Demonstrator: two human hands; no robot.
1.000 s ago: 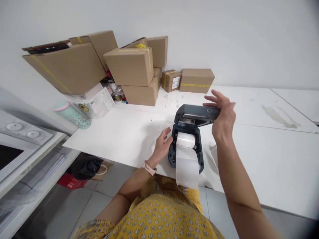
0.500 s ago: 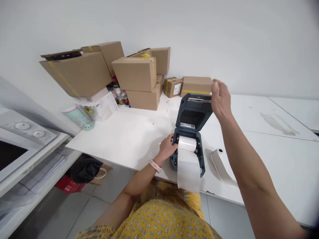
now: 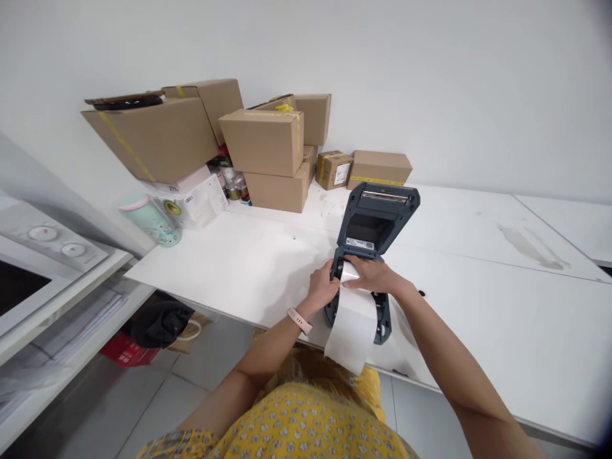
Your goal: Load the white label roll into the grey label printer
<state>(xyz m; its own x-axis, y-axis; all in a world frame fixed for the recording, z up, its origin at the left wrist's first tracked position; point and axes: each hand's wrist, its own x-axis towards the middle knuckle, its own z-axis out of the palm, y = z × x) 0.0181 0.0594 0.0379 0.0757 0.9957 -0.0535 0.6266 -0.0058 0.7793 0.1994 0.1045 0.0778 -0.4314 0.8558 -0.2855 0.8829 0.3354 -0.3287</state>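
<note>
- Bending over the roll, the fingers of the right hand (image 3: pixel 375 275) lie across its far part while the thumb rests nearer, leaving white paper visible in the gap; whether they grip it, I cannot tell.
- Curling at the left rim, the left hand (image 3: pixel 321 285) has its thumb near the roll's left end; how firmly its fingers hold is hidden.
- Directly under the right fingers sits the paper roll (image 3: pixel 350 272), inside the open bay of the dark label printer (image 3: pixel 382 319).
- From below the fingers, 1 paper strip (image 3: pixel 351 328) runs toward the person and hangs past the table edge.
- Just beyond the fingertips stands the printer's lid (image 3: pixel 375 217), raised and tilted back, untouched by either hand.
- Behind the left fingers, 1 pale pink wristband (image 3: pixel 299 320) circles the wrist.
- Around both hands spreads the white table (image 3: pixel 478 306).
- Farther beyond the fingers, near the wall, 2 low cartons, a small box (image 3: pixel 333 171) and a longer box (image 3: pixel 382 167), sit side by side.
- Well left of the fingers stand stacked cartons (image 3: pixel 262 143) and, farther out, a tilted mint tumbler (image 3: pixel 152 220).
</note>
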